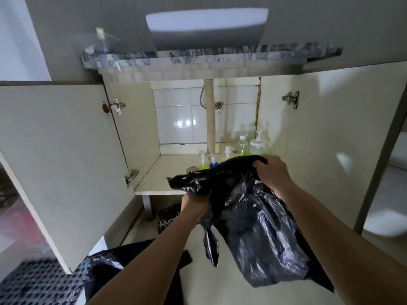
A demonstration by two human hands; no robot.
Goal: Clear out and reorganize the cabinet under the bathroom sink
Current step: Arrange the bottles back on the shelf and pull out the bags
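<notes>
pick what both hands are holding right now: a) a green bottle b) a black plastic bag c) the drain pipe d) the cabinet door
b: the left hand and right hand both grip the crumpled top of the black plastic bag, held in front of the open cabinet, while the bottles stand untouched on its shelf.
</notes>
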